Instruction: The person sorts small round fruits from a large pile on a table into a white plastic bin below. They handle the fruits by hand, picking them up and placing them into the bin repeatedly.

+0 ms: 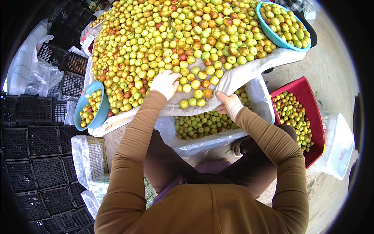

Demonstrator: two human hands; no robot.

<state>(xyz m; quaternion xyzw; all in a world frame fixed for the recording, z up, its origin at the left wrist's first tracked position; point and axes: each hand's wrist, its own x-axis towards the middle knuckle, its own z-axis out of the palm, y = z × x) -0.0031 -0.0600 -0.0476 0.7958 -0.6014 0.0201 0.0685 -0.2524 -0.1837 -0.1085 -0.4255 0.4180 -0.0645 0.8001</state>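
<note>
Jujubes (156,50), yellow-green with red-brown patches, lie in a wide heap on a pale cloth (249,72) with a thick front edge. My left hand (166,83), in a white covering, rests at the heap's near side. Its fingers are slightly curled and apart among the jujubes, with nothing visibly held. Farther right, my right hand (229,104) grips the cloth's front edge, thumb on top and fingers underneath. Between the hands, a few jujubes are spread thinly over the cloth. Below that edge stands a plastic-lined crate (263,97) holding more jujubes.
Blue baskets of jujubes sit at the heap's far right (269,33) and near left (104,111). A red bin (317,132) of jujubes stands right of my knee. Black crates (46,167) are stacked along the left. A plastic-wrapped crate (95,156) is by my left arm.
</note>
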